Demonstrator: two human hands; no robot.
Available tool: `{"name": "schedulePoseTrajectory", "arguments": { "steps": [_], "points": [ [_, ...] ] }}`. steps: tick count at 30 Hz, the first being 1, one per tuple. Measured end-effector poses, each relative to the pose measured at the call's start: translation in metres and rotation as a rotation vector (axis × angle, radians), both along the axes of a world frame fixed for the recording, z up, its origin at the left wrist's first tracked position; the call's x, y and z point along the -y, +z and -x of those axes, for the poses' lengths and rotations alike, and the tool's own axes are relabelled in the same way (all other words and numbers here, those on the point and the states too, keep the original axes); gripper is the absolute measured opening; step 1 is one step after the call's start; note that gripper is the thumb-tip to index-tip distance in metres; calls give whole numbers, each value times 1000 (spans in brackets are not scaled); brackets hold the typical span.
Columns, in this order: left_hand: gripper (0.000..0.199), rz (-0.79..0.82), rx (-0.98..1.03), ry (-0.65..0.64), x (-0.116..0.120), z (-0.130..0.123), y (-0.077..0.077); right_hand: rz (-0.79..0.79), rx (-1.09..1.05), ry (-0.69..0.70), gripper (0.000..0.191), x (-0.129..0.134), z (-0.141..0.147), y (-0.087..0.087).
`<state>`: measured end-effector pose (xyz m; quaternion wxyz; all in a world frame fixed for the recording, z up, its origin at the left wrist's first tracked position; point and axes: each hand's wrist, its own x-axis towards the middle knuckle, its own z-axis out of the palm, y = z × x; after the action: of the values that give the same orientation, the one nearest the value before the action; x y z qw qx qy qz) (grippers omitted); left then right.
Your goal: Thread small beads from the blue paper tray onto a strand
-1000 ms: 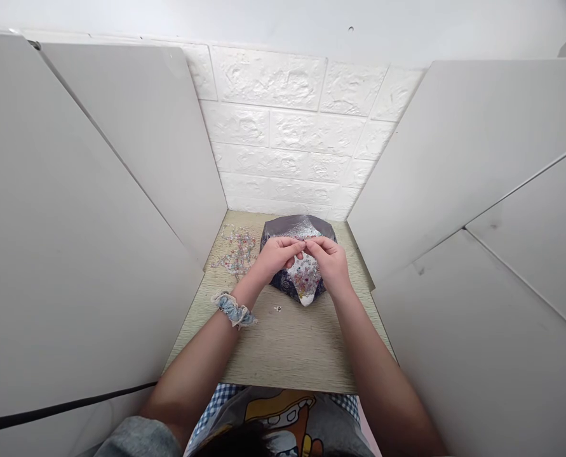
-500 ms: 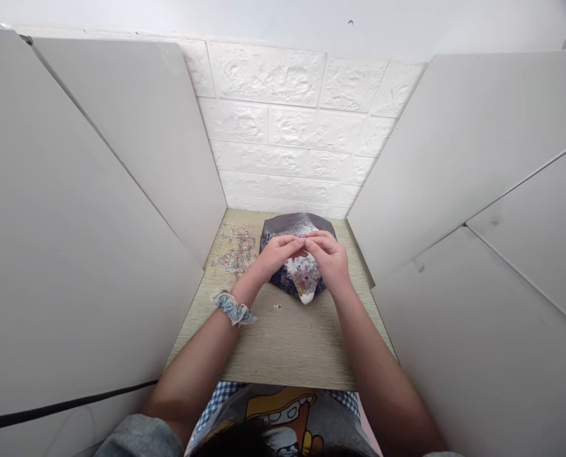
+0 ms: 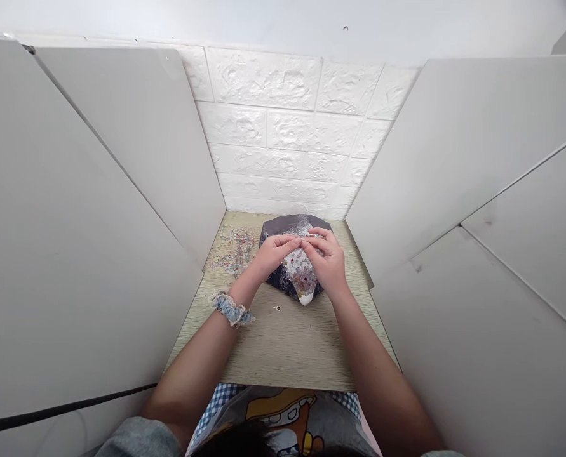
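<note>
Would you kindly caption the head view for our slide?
Both hands, left hand and right hand, meet fingertip to fingertip above a dark tray of beads.

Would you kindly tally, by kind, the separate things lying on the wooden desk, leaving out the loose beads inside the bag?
Dark foil bag holding beads: 1
Pile of beaded strands: 1
Small loose bead: 1
Total: 3
The left hand and right hand meet fingertip to fingertip above the bag; what they pinch is too small to tell.

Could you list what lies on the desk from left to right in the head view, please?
Pile of strung beads → scrunchie on the left wrist → small loose piece → left hand → right hand, both hands over the dark tray of beads.
</note>
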<state>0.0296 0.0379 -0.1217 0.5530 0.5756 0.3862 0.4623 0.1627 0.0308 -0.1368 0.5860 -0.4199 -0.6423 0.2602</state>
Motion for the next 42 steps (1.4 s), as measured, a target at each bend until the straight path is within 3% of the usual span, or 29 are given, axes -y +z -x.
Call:
{"name": "schedulePoseTrajectory", "arguments": {
  "steps": [6, 11, 14, 25, 29, 32, 37, 42],
  "points": [
    [28, 14, -38, 39, -2, 3, -4, 43, 88, -24, 17, -4, -2, -5],
    [28, 66, 25, 115, -7, 4, -9, 196, 811, -112, 24, -7, -2, -17],
    [28, 71, 29, 140, -9, 4, -10, 183, 1101, -147, 27, -7, 1, -22],
    [28, 70, -85, 122, -6, 4, -5, 170, 1203, -108, 26, -9, 6, -30],
    [26, 81, -105, 126, -6, 4, -5, 166, 1023, -99, 23, -8, 6, -27],
    [25, 90, -110, 121, -5, 4, -3, 237, 563, -41, 17, -10, 4, -21],
    [24, 90, -162, 117, -3, 3, 0, 470, -213, 172, 22, -14, 2, -16],
    [24, 84, -197, 83, -2, 2, 1, 540, -485, 306, 24, -13, 3, -15]
  ]
}}
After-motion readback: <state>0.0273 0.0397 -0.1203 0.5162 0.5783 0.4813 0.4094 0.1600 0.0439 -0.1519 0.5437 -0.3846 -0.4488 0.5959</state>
